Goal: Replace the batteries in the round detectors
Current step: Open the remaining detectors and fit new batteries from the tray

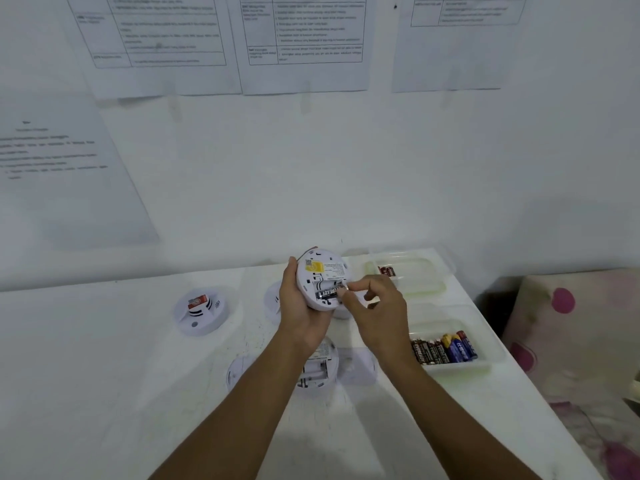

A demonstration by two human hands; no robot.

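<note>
My left hand (298, 303) grips a white round detector (320, 271), held up with its back and open battery bay toward me. A black battery (327, 293) lies in that bay. My right hand (375, 308) pinches the battery's right end with thumb and forefinger. Another opened detector (317, 370) lies on the table under my forearms, partly hidden. A closed detector (201, 310) with a red label sits to the left.
A clear tray (457, 365) at the right holds several black and blue batteries. A second tray (415, 271) behind it holds a few red ones. White covers (360, 368) lie near the opened detector. The table's right edge borders a patterned cloth (571, 334).
</note>
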